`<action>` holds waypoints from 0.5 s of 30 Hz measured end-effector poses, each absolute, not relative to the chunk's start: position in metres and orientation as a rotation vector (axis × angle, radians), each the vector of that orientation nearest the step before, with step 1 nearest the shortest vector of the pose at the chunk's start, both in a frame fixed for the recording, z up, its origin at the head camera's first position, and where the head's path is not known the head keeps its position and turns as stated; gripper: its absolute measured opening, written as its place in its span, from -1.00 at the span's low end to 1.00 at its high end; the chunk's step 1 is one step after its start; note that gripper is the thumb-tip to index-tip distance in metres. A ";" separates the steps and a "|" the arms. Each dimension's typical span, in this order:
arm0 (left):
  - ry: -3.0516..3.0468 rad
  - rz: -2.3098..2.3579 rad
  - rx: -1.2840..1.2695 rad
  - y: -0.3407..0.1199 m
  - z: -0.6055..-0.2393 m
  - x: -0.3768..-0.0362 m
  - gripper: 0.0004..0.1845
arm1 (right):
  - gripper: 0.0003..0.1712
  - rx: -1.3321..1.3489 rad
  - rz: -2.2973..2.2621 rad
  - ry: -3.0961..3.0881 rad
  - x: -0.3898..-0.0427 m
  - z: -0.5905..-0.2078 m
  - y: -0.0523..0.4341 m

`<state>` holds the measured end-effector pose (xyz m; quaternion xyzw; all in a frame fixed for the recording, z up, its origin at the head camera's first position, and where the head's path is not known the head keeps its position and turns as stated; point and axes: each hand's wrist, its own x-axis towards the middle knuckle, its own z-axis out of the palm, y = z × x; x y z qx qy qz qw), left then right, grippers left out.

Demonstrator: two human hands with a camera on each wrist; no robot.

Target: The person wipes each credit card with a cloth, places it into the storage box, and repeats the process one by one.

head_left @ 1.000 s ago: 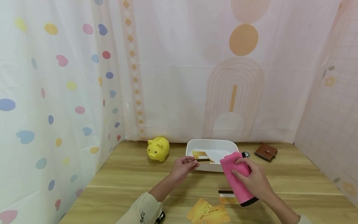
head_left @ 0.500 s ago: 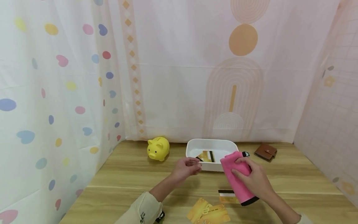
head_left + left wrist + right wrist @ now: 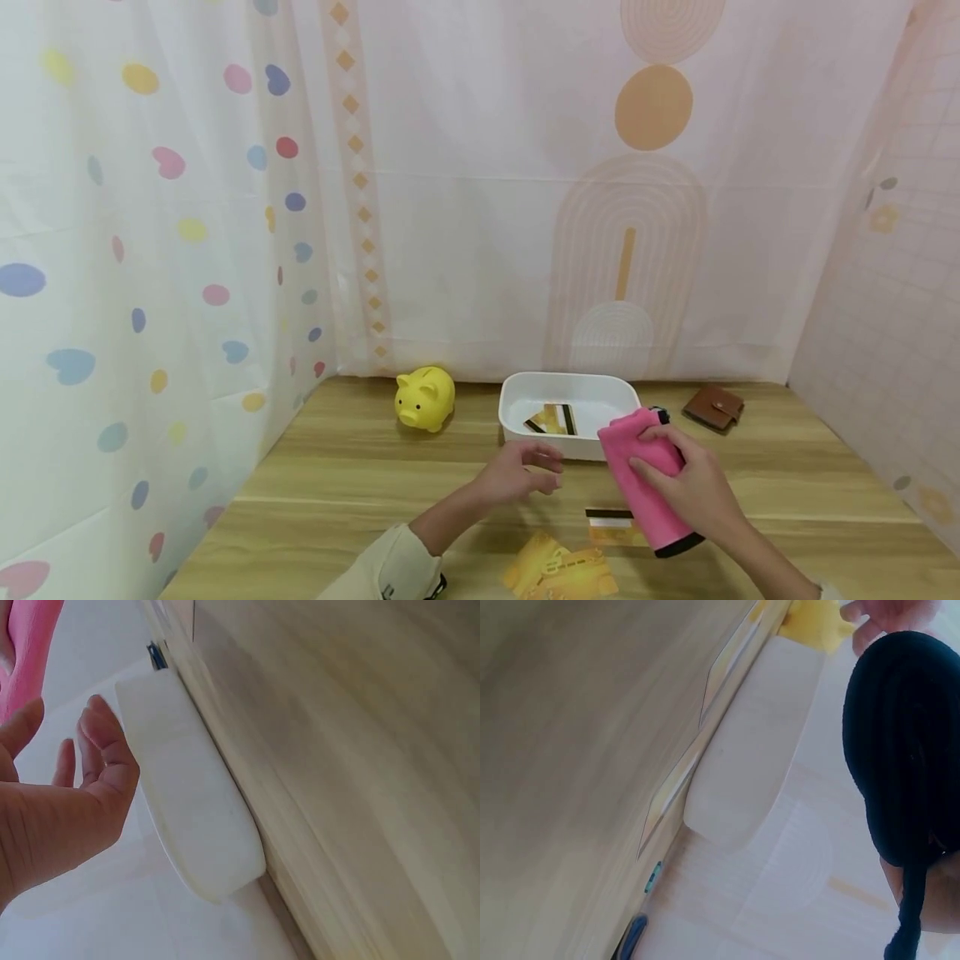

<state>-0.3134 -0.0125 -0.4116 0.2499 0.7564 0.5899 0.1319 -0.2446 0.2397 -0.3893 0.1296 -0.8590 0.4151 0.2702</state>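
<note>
My left hand [image 3: 551,468] hovers over the wooden table just in front of the white tray [image 3: 517,390], fingers loosely spread and holding nothing. In the left wrist view the left hand [image 3: 90,750] is open beside the tray's wall [image 3: 195,817]. A gold card with a black stripe [image 3: 553,418] lies inside the tray. My right hand [image 3: 643,450] grips a pink rolled cloth [image 3: 621,446] with a black end [image 3: 904,742], tilted above the table to the right of the tray.
A yellow piggy bank [image 3: 425,397] stands left of the tray, and a brown wallet [image 3: 713,406] lies at the back right. Several gold cards [image 3: 561,571] lie near the front edge, one striped card [image 3: 607,522] under the cloth. Curtains close in the back and sides.
The left hand let go of the gold card, which now lies in the tray, then drew back toward me and opened. The right hand with the pink cloth shifted slightly right.
</note>
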 end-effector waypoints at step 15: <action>2.434 1.307 0.923 0.007 -0.422 -0.305 -0.64 | -0.68 0.303 1.076 -2.298 -0.232 -0.387 0.251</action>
